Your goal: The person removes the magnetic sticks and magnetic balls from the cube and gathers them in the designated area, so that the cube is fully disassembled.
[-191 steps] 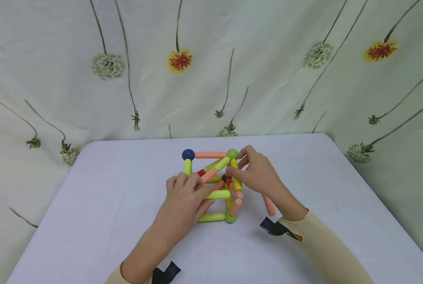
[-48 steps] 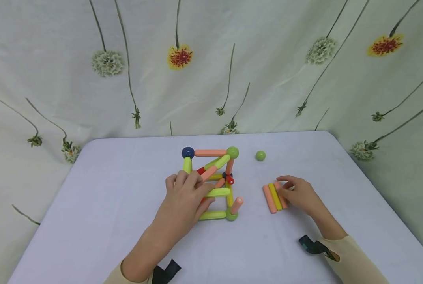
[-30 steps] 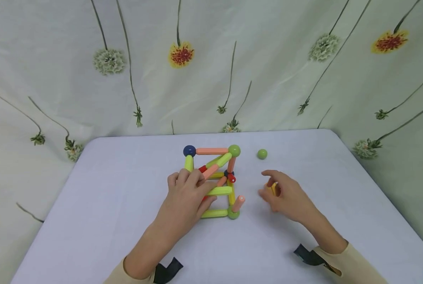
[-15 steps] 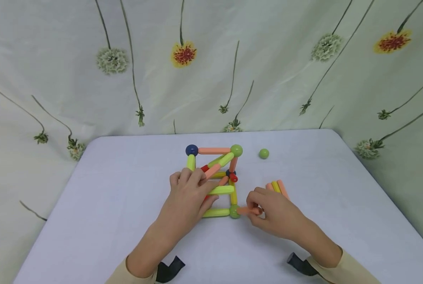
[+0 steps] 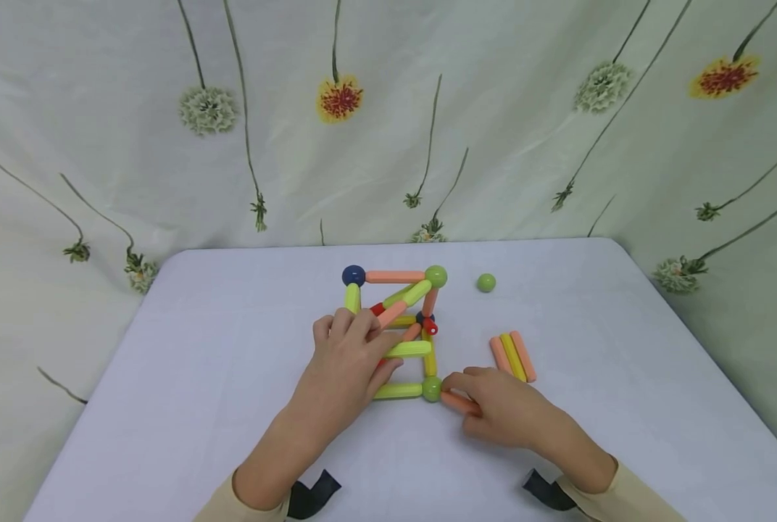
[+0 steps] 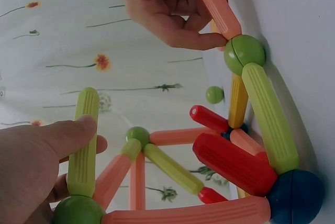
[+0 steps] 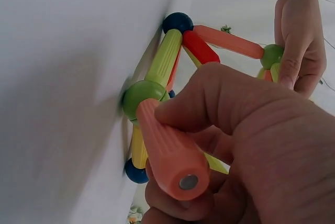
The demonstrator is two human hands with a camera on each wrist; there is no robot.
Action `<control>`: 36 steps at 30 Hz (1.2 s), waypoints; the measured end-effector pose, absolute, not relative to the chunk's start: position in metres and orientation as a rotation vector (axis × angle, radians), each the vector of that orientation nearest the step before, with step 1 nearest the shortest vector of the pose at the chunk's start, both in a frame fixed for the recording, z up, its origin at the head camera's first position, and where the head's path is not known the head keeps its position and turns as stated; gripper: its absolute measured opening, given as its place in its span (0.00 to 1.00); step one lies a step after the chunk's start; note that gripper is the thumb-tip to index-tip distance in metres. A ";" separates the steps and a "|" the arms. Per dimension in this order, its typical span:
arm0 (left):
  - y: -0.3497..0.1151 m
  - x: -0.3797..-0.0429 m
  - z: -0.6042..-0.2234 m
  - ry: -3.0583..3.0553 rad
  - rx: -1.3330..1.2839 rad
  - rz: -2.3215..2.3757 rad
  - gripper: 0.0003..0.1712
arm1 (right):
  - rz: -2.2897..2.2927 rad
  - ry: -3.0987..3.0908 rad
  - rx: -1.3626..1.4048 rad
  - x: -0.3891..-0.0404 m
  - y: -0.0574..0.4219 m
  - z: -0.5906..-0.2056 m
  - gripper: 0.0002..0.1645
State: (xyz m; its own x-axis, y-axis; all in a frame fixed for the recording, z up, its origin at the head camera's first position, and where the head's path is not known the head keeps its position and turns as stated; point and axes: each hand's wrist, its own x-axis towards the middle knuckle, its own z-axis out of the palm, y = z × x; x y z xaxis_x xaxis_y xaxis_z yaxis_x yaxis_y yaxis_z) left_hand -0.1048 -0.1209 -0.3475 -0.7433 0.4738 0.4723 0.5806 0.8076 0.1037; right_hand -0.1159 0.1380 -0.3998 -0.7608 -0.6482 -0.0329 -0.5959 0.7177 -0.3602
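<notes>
A frame of magnetic rods and balls [image 5: 395, 277] stands mid-table. My left hand [image 5: 343, 362] holds its near upper part; in the left wrist view, the thumb and fingers pinch a yellow-green magnetic rod [image 6: 84, 145] set on a green ball [image 6: 78, 211]. My right hand [image 5: 509, 406] pinches an orange magnetic rod [image 5: 459, 402] at the frame's front right corner. One end of that rod meets the low green ball [image 5: 432, 389]; its free end shows a metal tip in the right wrist view. A red rod [image 5: 430, 328] sticks out by a dark blue ball [image 6: 296, 195].
Two orange rods and a yellow rod [image 5: 514, 357] lie side by side to the right of the frame. A loose green ball [image 5: 486, 283] sits farther back. Behind the white table [image 5: 232, 312] hangs a flower-print cloth [image 5: 506, 145].
My right hand has left the yellow and orange rods, now lying in a row, and come to the front corner. The orange rod there has swung from upright to the right. My left hand stays put.
</notes>
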 end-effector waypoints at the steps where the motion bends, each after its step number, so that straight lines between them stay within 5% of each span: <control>1: -0.121 -0.105 -0.348 -2.561 -0.787 -0.339 0.17 | -0.511 2.759 -1.012 -0.116 0.138 -0.400 0.27; 10: -0.121 -0.105 -0.349 -2.570 -0.775 -0.335 0.19 | -0.669 2.699 -1.031 -0.119 0.148 -0.407 0.20; 24: -0.117 -0.100 -0.346 -2.622 -0.734 -0.382 0.20 | -0.923 2.971 -0.246 -0.154 0.213 -0.400 0.26; 36: -0.113 -0.095 -0.344 -2.632 -0.725 -0.393 0.20 | -0.855 2.862 -0.066 -0.168 0.233 -0.422 0.26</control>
